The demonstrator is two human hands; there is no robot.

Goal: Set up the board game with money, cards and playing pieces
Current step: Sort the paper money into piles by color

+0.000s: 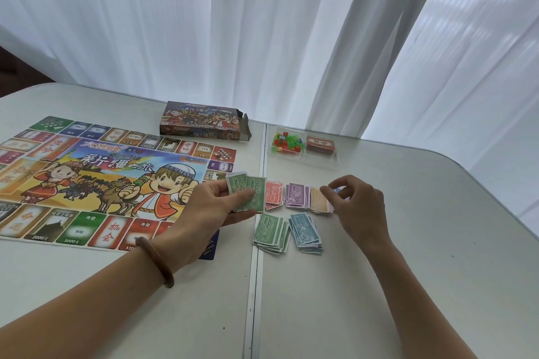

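Note:
The colourful game board (96, 175) lies flat on the left of the white table. My left hand (213, 207) grips a fanned stack of green 500 notes (248, 192) over the board's right edge. My right hand (355, 204) hovers with curled fingers over the orange note pile (318, 198), holding nothing that I can see. Sorted piles lie between the hands: red (274, 198), purple (297, 195), green (271, 232) and blue (306, 232). A clear tray (303, 159) farther back holds small red and green playing pieces (287, 143) and a red card deck (320, 145).
The open game box (204, 121) lies behind the board near the curtain. A dark blue card (210, 245) pokes out under my left forearm. A seam (256, 256) runs down the table between the two halves. The table's rounded edge is at the right.

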